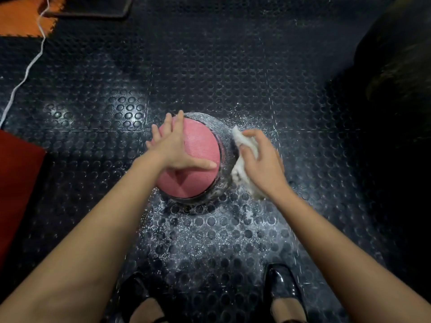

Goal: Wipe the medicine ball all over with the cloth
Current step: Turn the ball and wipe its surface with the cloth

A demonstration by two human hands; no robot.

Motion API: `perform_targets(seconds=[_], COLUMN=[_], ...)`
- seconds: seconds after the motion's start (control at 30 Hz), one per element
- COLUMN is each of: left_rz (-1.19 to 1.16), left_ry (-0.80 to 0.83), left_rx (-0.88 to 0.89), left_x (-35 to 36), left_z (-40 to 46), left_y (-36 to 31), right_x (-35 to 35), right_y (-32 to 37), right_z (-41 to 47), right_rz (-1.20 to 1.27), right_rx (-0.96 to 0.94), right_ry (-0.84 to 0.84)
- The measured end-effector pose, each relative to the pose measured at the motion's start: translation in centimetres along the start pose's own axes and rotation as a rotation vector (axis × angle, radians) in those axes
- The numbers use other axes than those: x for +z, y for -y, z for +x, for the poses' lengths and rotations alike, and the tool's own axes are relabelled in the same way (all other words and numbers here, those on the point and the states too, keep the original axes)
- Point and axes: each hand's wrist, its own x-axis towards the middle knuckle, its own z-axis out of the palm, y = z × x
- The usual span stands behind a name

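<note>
While flat left hand (173, 145) steadies pebbled medicine ball (198, 183), right hand (261, 164) grip bunches fluffy cloth (242, 173).

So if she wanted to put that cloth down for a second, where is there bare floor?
Bare studded mat lies beyond the medicine ball and right of the right hand holding the cloth. Crowded near her shoes.

One ball (193, 159) — one cloth (245, 164) — two shoes (283, 287).
</note>
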Motion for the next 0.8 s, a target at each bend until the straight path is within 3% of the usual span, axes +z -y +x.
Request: perform_targets(seconds=[0.2, 0.3, 0.37, 0.5, 0.57, 0.73, 0.8], left_rz=[-0.025, -0.025, -0.035, -0.044, -0.013, 0.026, 0.017], left_ry=[-0.027, -0.083, -0.099, -0.093, -0.098, -0.097, -0.086], left_rx=[0.038, 0.033, 0.033, 0.040, 0.051, 0.064, 0.064], left_x=[0.4, 1.1, 1.4, 2.0, 2.2, 2.3, 2.3], left_z=[-0.4, -0.7, -1.1, -1.9, -1.9, -1.7, -2.2], left_y=[1.3, 1.5, 1.7, 1.5, 1.1, 0.8, 0.8], right_x=[2.1, 2.8, 2.8, 2.3, 2.1, 2.0, 1.8], right_y=[1.2, 3.9, 4.1, 1.1, 1.5, 4.4, 2.8], right_z=[3.7, 1.6, 0.7, 3.1, 3.5, 1.9, 2.8], right_rz=[-0.075, -0.322, -0.351, -0.026, -0.137, -0.406, -0.275], right_rx=[0.116, -0.131, -0.230, 0.135, 0.182, -0.218, -0.096], right_ry=[0.064, 0.019, 0.020, 0.075, 0.068, 0.069, 0.102])
